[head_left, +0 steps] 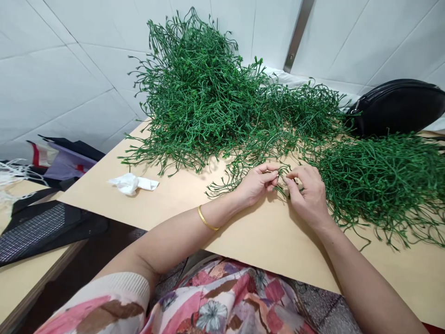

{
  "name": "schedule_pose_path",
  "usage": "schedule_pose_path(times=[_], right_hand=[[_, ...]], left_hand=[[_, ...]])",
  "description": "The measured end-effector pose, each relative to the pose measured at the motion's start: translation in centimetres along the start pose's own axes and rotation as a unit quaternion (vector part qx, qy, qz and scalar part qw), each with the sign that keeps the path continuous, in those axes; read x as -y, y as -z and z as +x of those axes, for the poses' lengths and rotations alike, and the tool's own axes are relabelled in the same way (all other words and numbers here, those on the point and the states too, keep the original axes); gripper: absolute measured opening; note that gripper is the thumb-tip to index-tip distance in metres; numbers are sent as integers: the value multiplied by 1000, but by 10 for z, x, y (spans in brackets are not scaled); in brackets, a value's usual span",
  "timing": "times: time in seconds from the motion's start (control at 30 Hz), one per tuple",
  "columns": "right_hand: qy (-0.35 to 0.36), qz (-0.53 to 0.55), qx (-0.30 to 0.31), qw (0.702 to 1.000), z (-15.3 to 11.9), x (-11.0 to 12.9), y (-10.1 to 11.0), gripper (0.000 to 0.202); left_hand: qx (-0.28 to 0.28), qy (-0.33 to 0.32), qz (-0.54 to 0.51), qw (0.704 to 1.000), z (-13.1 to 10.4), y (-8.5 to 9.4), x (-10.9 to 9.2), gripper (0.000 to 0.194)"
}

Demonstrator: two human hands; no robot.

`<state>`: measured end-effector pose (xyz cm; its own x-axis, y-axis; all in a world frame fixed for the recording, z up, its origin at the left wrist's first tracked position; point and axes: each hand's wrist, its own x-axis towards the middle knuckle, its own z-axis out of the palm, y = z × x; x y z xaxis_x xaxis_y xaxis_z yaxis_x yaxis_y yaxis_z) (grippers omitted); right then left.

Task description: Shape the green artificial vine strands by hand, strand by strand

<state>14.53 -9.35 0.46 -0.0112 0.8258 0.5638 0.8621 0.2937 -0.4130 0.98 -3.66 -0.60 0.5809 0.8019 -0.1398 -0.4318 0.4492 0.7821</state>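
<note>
Near the middle of the table, both of my hands pinch thin green artificial plant stems. My left hand [259, 183] has its thumb and forefinger closed on a stem [283, 169]. Close to it on the right, my right hand [308, 190] also pinches a green stem between thumb and fingertips; whether both hold the same piece I cannot tell. Behind them rises a large heap of green plastic stems [205, 93] with small bud-like tips. A second pile of stems [382, 181] lies just right of my right hand. Loose stems also lie beside my left hand.
The pale wooden tabletop [174, 199] meets a white tiled wall [97, 60]. A crumpled white tissue [130, 184] lies at left. A black bag [399, 106] stands at the back right. Left of the table are dark fabric items [45, 227] on another surface.
</note>
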Motion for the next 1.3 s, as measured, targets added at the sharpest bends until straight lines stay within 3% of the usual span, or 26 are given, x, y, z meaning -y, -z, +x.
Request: schedule_pose_path(times=[0.13,0.23,0.37,0.5,0.6,0.8,1.03,1.3], right_hand=[[-16,52,-1,999,0,0,0,6],[-76,103,34,991,0,-1,-3,15],[-173,246,115,947,2,-1,-4,22],[-197,343,170,902,5,3,0,26],[-190,289,167,923,6,5,2,22],[-105,176,127,970,6,-2,0,26],[-148,267,148,941,10,-6,3,35],[-132,238,177,946,12,-9,12,25]], left_hand=[[16,-9,17,1000,-2,0,0,9],[28,-16,32,999,-3,0,0,10],[46,-24,61,997,-4,1,0,12],[45,-37,74,996,-3,2,0,16],[33,-36,85,995,-3,1,1,18],[23,-21,108,994,-4,-1,0,18],[1,-17,94,995,-5,-2,-3,15],[-21,-13,124,992,-7,-6,-5,7]])
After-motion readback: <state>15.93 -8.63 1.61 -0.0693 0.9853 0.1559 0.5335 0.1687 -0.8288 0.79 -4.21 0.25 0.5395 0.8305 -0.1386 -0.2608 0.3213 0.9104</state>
